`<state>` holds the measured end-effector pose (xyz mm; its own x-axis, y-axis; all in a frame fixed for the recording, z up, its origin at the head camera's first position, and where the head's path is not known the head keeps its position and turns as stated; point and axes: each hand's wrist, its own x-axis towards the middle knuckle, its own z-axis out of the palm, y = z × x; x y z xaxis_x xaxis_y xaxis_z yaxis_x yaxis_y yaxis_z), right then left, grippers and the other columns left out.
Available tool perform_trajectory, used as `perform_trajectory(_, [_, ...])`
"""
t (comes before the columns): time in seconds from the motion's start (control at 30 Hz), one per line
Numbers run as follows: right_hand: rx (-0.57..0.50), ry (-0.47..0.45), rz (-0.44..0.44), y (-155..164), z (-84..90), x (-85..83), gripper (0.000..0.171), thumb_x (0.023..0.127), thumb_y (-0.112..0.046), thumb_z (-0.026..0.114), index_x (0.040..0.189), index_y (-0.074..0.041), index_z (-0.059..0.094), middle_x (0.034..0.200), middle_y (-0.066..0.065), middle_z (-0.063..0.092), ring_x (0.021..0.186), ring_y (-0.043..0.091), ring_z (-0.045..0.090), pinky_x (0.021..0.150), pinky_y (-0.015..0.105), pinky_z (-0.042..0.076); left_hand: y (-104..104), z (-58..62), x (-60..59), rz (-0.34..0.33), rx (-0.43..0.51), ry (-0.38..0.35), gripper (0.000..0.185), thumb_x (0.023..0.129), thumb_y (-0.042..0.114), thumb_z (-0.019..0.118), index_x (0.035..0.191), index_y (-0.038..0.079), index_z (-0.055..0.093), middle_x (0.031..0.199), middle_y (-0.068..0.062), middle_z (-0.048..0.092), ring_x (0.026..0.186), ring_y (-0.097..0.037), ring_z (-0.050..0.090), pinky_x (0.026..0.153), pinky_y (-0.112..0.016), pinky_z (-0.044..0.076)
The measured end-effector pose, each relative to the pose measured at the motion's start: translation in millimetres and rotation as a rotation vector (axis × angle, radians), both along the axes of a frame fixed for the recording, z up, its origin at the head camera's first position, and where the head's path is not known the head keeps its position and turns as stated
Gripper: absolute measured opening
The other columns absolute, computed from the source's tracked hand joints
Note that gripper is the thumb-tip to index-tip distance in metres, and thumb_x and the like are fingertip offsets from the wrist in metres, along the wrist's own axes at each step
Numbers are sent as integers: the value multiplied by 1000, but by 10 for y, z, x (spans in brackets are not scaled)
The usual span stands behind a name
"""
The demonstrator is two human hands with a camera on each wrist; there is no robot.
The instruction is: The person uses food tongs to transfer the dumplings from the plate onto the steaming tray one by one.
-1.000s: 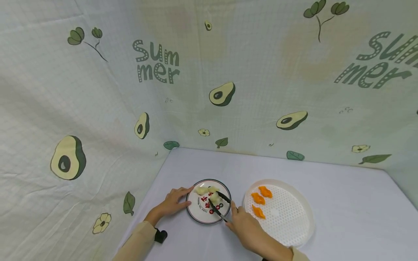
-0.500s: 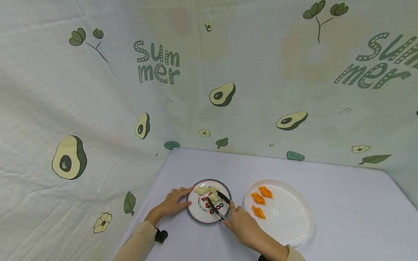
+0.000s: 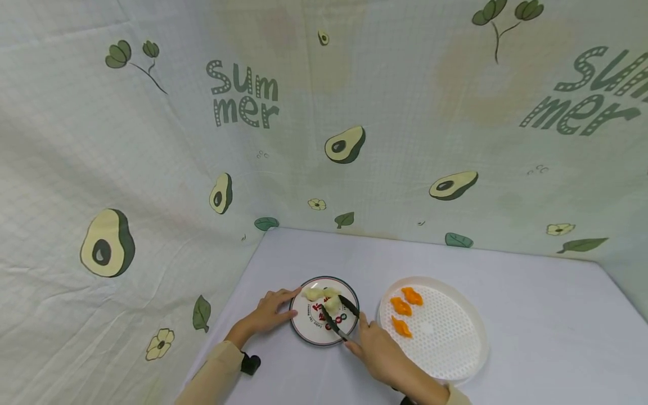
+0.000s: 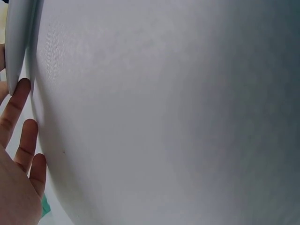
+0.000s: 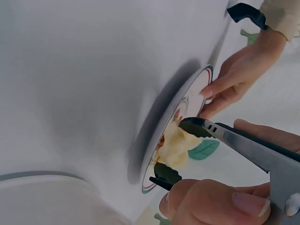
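Note:
My left hand (image 3: 268, 312) holds the near-left rim of a round white plate (image 3: 307, 332) with red lettering; in the left wrist view its fingertips lie at the rim's edge and underside. Three pale dumplings (image 3: 314, 295) lie on the plate. With my right hand (image 3: 379, 349) I grip black-tipped metal tongs (image 5: 239, 144). Their tips straddle the nearest pale dumpling (image 3: 332, 305), low over the plate. The right wrist view shows the pale pieces overlapping between the tong tips (image 5: 166, 174).
To the right stands a round white perforated tray (image 3: 450, 343) with three orange dumplings (image 3: 401, 306) along its left side. Both plate and tray rest on a white table (image 3: 536, 315). A printed cloth (image 3: 395, 112) hangs behind and to the left.
The tongs have shifted slightly left around the nearest pale dumpling, which has moved a little on the plate. The left hand keeps its hold on the rim.

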<state>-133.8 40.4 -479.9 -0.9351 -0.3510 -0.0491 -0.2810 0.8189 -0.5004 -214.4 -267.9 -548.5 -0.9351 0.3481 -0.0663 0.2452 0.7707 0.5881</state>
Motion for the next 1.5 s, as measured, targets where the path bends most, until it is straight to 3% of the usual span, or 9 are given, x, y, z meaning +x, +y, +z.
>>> perform_trajectory(0.27, [-2,-10,-1,37,-39,51,77,93,-34,71,137,22,41,107,44,56,82,43,64,62,47,53,-5,2,-4,8,-8,6,60,96,36,66,151,20,47,137,-6,54,115,-25,42,96,-58,29])
perform_trajectory(0.6, [-70,-61,-7,31,-38,-10,72,95,-34,68,136,20,44,109,42,59,83,35,64,65,46,54,-3,-20,-2,12,-15,11,60,96,37,66,151,20,47,137,-5,55,116,-26,43,97,-58,29])
perform_trajectory(0.83, [-112,-51,1,33,-48,-21,68,94,-32,69,133,20,47,109,41,60,90,39,64,70,50,53,2,-22,7,7,-8,19,61,96,37,66,151,19,47,136,-6,55,115,-25,43,96,-58,30])
perform_trajectory(1.5, [-159,14,47,77,-31,4,61,95,-26,69,132,19,50,99,35,65,73,23,58,58,39,51,8,-18,1,12,3,13,61,96,38,66,151,20,47,137,-5,54,116,-26,42,97,-58,29])
